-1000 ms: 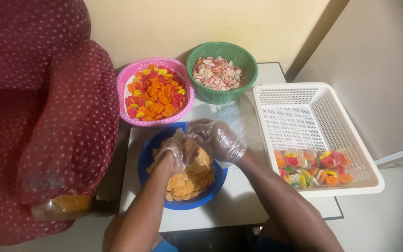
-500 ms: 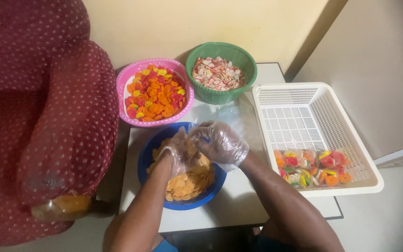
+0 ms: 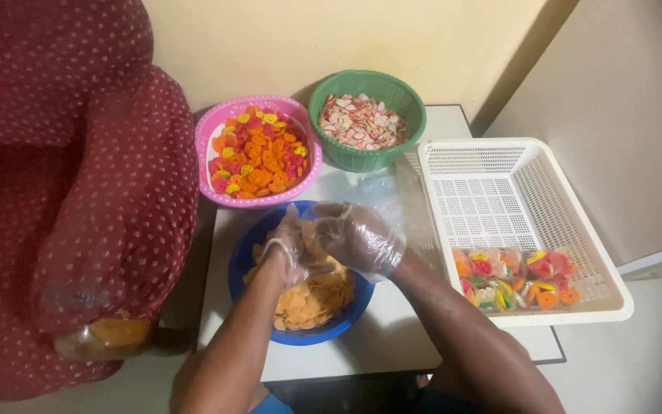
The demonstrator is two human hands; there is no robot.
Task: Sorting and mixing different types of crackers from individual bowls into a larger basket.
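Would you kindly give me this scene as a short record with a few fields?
Setting: small white table beside a dark red dotted armchair
Left hand: in a clear glove, in the orange chips
Right hand: in a clear glove, cupped over the blue bowl
Blue bowl: pale orange chips
Pink bowl: orange, red and yellow chips
Green bowl: white and pink chips
White basket: small filled packets at the near end
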